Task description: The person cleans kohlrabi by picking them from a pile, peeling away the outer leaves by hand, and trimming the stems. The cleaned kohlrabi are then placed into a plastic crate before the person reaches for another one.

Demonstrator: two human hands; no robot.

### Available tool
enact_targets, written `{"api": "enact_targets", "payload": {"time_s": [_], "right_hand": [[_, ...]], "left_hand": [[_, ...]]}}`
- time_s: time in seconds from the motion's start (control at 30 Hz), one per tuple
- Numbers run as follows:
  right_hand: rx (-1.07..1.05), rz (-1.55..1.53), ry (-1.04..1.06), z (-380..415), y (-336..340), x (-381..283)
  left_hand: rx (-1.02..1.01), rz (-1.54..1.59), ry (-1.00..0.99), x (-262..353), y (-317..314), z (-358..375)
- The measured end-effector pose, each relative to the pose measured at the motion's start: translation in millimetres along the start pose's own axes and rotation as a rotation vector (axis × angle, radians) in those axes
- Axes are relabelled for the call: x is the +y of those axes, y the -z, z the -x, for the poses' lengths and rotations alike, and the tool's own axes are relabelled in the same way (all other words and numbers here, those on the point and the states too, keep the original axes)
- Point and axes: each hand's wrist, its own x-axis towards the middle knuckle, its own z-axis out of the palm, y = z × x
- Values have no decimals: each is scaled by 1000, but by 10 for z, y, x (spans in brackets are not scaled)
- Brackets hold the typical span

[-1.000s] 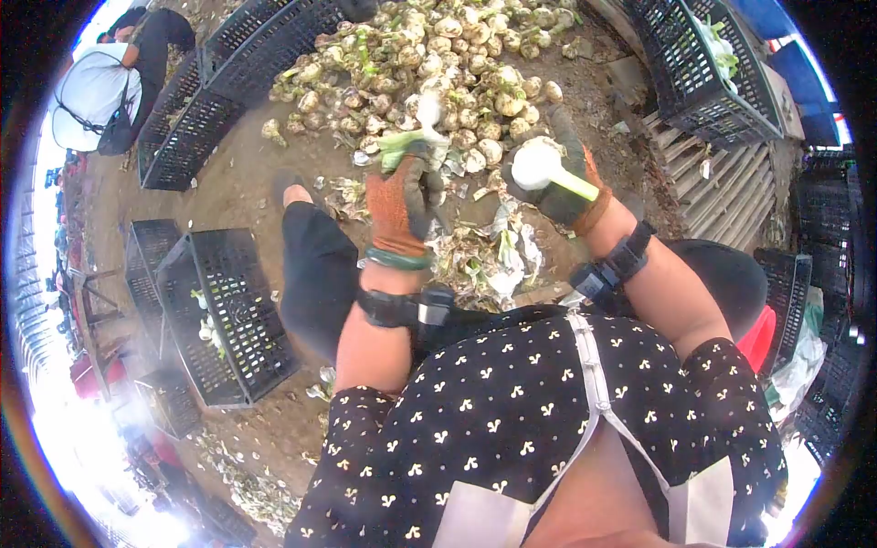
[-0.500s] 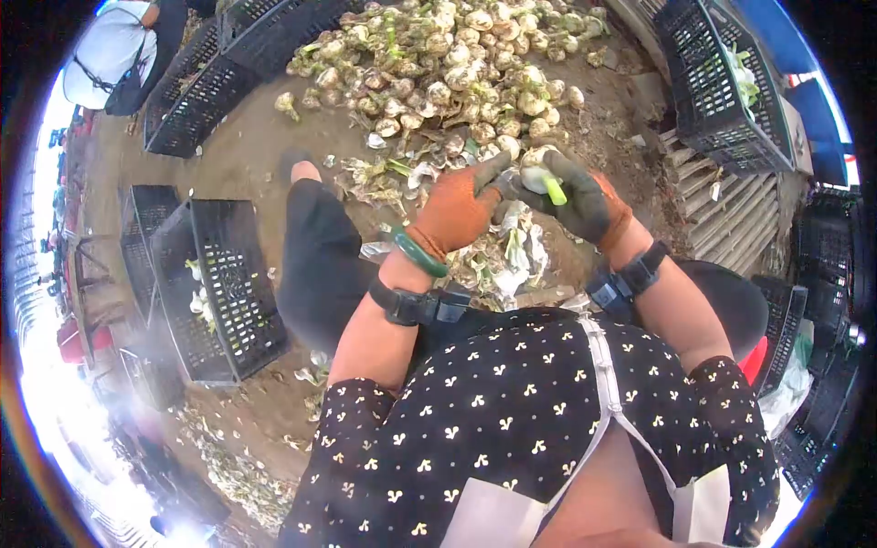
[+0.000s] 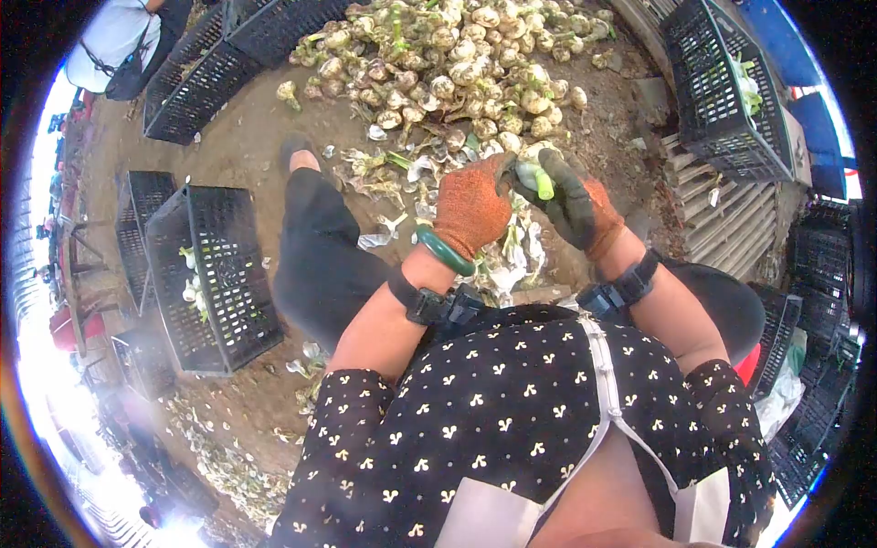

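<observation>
A garlic bulb with a short green stem is between my hands, in front of the pile. My right hand, in a dark-palmed orange glove, grips it from the right with the fingers wrapped round. From the left, my left hand, in a matching glove, is closed, its fingertips pressed against the bulb. The glove backs hide part of those fingertips. Below the hands lie loose peeled skins. A large heap of garlic bulbs covers the ground just beyond.
A black crate holding a few trimmed bulbs stands at my left. Another crate is on the right by bamboo slats. More crates stand at the far left, near another person's pale clothing.
My left hand has moved right and slightly down, closing against the bulb. The bulb has shifted a little left in my right hand, its stem turned more downward.
</observation>
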Motion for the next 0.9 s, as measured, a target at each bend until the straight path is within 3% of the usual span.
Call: {"api": "enact_targets", "payload": {"time_s": [0.03, 0.07, 0.1, 0.2, 0.27, 0.4, 0.43, 0.5, 0.57, 0.63, 0.67, 0.7, 0.8, 0.9], "right_hand": [[-90, 426, 293, -29, 63, 76], [-110, 666, 351, -56, 192, 92], [-110, 666, 350, -41, 149, 46], [-53, 444, 235, 21, -13, -223], [-112, -357, -418, 89, -162, -546], [-324, -22, -302, 191, -61, -515], [-405, 170, -164, 203, -76, -555], [-553, 555, 123, 214, -90, -625], [-533, 427, 62, 212, 1, -502], [-330, 283, -125, 198, -131, -652], [-183, -327, -453, 215, -230, -797], [-180, -330, -446, 223, -234, -792], [-185, -271, -357, 230, -210, -751], [-189, -242, -323, 228, -169, -685]], "left_hand": [[0, 3, -1, 5, 19, -7], [30, -31, -45, 8, 57, -13], [59, -65, -90, 15, 92, -12], [52, -144, -102, 31, 145, 6], [84, -179, -123, 42, 193, 1], [142, -240, -211, -28, 179, -76], [140, -240, -210, -52, 150, -89], [-138, -414, 1, -136, 48, -129], [-138, -307, 55, -314, -38, -155], [-76, -155, 247, -330, 12, -178], [-112, -21, 283, -347, 64, -194], [-115, -25, 276, -432, 77, -182], [-179, 174, -37, -510, 111, -69], [-226, 360, -27, -211, 233, 15]]}}
